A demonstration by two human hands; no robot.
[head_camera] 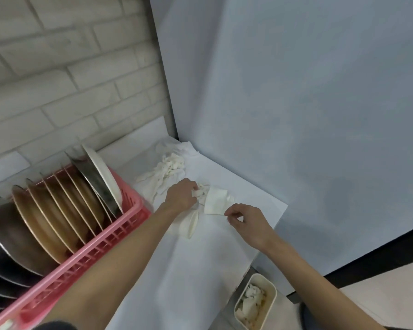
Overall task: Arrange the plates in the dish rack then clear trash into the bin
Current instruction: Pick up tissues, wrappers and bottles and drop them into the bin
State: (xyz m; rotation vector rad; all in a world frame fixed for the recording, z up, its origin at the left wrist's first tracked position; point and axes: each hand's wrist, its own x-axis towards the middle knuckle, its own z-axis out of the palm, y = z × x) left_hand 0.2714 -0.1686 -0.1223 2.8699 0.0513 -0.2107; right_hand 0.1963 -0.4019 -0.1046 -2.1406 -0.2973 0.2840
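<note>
A pink dish rack [119,232] at the left holds several plates [57,217] standing on edge: brown, dark and white ones. Crumpled white tissues [169,166] lie on the white table [200,270] near the back corner. My left hand [183,195] is closed on a bunch of white tissue [202,191] just right of the rack. A flat white napkin [216,202] lies between my hands. My right hand [246,221] pinches at that napkin's near corner with thumb and forefinger. A small white bin [255,303] on the floor, below the table's right edge, holds used tissues.
A white brick wall [57,67] runs behind the rack and a pale blue panel [296,115] closes off the table's right side. The table's front right edge drops off above the bin. Beige floor [379,287] shows at the lower right.
</note>
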